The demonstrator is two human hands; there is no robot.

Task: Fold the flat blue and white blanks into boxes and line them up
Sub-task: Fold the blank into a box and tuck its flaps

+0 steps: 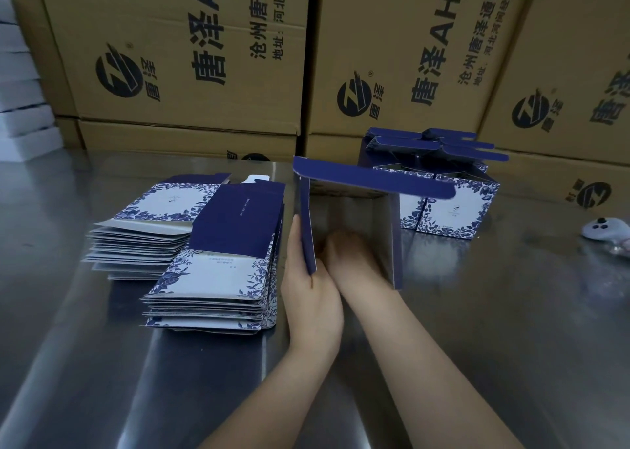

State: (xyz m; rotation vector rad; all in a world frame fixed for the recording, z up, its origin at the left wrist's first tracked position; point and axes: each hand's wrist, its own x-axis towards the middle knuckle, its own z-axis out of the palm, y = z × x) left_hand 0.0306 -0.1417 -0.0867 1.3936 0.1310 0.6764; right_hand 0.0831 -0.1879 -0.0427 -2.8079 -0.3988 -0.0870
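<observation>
A half-formed blue and white box (358, 182) lies on its side in the middle of the table, its open mouth facing me. My left hand (312, 288) grips its left wall at the near edge, fingers outside, thumb side by the rim. My right hand (347, 257) reaches into the box, fingers hidden in the blur. Two stacks of flat blanks (211, 261) lie to the left, the farther blank stack (150, 223) fanned out. Several folded boxes (450, 206) stand in a group behind, top flaps open.
Large brown cartons (191, 56) wall off the back of the steel table (477, 329). White boxes (20, 107) are stacked at the far left. A small white controller-like object (603, 228) lies at the right edge.
</observation>
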